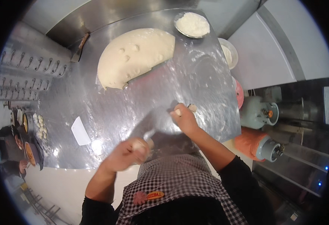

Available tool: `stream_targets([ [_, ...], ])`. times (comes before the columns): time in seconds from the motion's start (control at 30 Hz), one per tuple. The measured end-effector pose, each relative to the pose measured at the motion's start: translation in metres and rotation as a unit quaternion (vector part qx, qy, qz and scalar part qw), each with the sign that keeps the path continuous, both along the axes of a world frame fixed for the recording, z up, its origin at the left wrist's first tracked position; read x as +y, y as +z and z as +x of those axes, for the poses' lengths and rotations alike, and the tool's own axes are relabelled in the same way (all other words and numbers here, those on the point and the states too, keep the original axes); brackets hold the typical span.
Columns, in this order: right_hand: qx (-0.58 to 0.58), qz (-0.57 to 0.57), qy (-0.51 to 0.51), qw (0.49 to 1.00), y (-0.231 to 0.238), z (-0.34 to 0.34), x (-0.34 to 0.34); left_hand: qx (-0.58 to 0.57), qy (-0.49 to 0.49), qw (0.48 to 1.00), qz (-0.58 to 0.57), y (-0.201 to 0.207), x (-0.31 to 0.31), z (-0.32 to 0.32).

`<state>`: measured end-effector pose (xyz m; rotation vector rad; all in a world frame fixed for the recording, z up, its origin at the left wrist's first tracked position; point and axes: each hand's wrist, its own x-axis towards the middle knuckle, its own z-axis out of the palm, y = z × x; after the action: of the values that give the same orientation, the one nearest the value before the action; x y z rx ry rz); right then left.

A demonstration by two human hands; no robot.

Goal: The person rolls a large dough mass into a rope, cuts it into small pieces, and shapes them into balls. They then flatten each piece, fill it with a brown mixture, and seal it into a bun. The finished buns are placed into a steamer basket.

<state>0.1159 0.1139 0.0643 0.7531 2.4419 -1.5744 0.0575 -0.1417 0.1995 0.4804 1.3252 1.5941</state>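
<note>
Over the table's near edge my left hand (129, 154) is closed round a pale lump of dough (138, 144), both smeared by motion. To its right, my right hand (185, 119) is curled in a fist low over the steel table, and a small bit of dough (178, 112) shows between its fingers. Just past the right hand's knuckles another small dough piece (192, 107) is partly seen; whether the hand touches it I cannot tell. A large, smooth slab of dough (138, 48) lies farther back on the table.
The steel table (205, 86) carries a bowl of flour (193, 25) at the back right, a white plastic scraper (81, 131) at left and a wooden-handled metal scraper (80, 47) at the back left. Gas cylinders (255, 111) stand right of it. Another person's hand (23, 165) is at far left.
</note>
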Motion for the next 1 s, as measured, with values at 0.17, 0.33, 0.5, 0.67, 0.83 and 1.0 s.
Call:
stream_targets([
  [0.17, 0.188, 0.139, 0.046, 0.971, -0.04, -0.024, 0.013, 0.142, 0.003, 0.949, -0.281, -0.058, 0.022, -0.027],
  [0.33, 0.157, 0.11, 0.03, 0.981, -0.036, -0.02, -0.001, 0.638, 0.174, 0.679, -0.32, -0.163, 0.057, -0.007],
  [0.5, -0.105, -0.164, 0.134, 0.972, -0.023, -0.014, -0.021, 0.318, 0.15, 0.888, -0.298, -0.158, 0.05, 0.01],
  [0.67, 0.027, -0.259, 0.136, 0.956, 0.002, -0.02, -0.041, 0.34, 0.128, 0.878, -0.312, -0.119, 0.052, 0.02],
  [0.83, 0.005, -0.186, 0.189, 0.964, 0.037, -0.01, -0.042, 0.157, 0.03, 0.938, -0.308, -0.078, 0.032, 0.024],
  [1.0, 0.09, -0.045, 0.175, 0.979, 0.008, -0.01, -0.04, -0.003, -0.022, 0.962, -0.274, -0.032, -0.002, 0.01],
])
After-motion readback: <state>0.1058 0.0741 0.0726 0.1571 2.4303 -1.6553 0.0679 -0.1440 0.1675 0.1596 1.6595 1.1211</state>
